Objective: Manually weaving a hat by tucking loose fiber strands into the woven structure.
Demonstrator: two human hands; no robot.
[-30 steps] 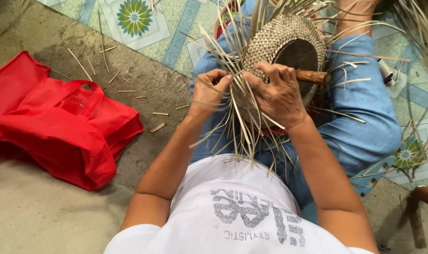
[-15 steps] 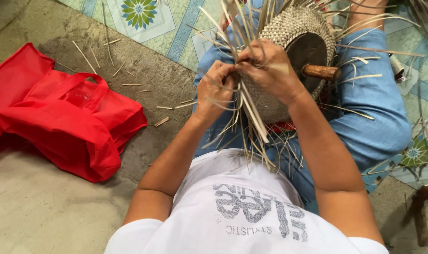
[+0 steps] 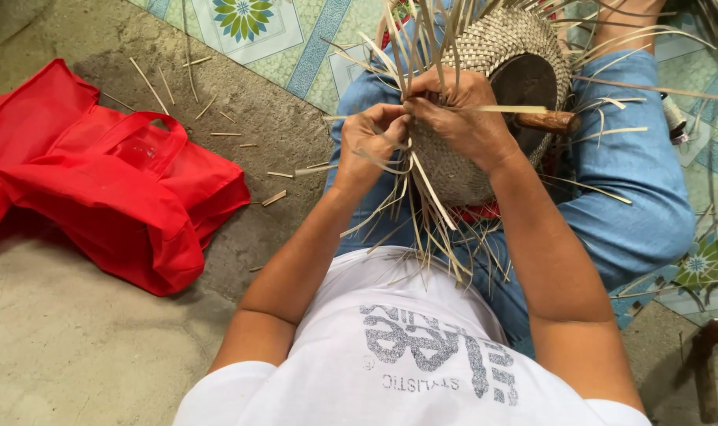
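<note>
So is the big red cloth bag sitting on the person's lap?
No, the red cloth bag lies on the bare concrete floor, apart from the lap, where the woven straw basket sits.

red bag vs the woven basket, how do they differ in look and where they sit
The red bag is smooth cloth, slumped flat on the concrete floor, untouched. The woven basket is tan, rounded and stiff, bristling with loose strips, resting on the person's lap with the left hand and right hand on it.
</note>
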